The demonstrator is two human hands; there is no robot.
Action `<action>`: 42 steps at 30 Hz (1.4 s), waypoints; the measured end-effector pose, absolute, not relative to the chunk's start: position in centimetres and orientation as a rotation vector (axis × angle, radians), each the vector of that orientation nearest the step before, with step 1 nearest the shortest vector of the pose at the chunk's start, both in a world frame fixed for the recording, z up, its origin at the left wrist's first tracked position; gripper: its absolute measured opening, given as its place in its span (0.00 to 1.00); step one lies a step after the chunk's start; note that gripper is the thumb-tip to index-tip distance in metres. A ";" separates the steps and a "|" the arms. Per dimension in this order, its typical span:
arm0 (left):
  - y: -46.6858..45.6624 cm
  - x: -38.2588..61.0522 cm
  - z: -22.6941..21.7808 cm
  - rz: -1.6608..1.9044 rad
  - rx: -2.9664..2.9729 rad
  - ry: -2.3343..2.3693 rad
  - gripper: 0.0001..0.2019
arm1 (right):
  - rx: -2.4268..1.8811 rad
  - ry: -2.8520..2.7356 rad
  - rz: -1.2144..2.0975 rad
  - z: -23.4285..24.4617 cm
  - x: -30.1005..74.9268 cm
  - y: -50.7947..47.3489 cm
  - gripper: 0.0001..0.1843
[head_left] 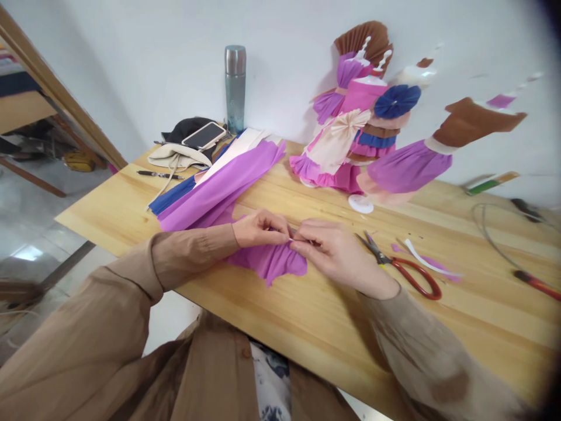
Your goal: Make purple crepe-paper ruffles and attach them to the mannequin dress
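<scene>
My left hand (263,228) and my right hand (326,248) meet over the front part of the table, fingertips almost touching. Both pinch the gathered upper edge of a piece of purple crepe paper (276,264), whose ruffled lower edge fans out toward me. A small white bit shows between the fingertips, too small to name. Just right of my right hand lie scissors (407,270) with red handles, blades partly spread. Beyond my left forearm rest folded lengths of purple crepe paper (210,196), with blue and pale strips under them.
Several small dress forms in paper dresses (331,143) stand along the wall. A steel thermos (235,88), a phone (204,135) on a cloth bag (179,156) and a pen (160,175) are at the back left. A white strip (429,262) and a cable tool (537,283) lie right.
</scene>
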State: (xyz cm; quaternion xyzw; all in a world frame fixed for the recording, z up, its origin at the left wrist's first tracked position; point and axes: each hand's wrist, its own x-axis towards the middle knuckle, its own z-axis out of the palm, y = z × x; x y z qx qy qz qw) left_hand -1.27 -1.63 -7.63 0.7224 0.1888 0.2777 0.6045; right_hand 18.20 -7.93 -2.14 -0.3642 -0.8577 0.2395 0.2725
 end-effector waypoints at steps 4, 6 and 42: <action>-2.1 -1.9 -6.7 0.722 1.690 0.426 0.24 | -1.024 -2.179 0.792 -1.9 18.9 -7.6 0.18; -2.1 -2.3 -6.2 0.814 1.628 0.423 0.33 | -1.093 -2.089 0.829 -1.8 19.4 -7.4 0.18; -5.7 3.0 -4.8 0.732 1.085 0.779 0.26 | -1.358 -1.609 0.573 -2.8 22.3 -4.8 0.20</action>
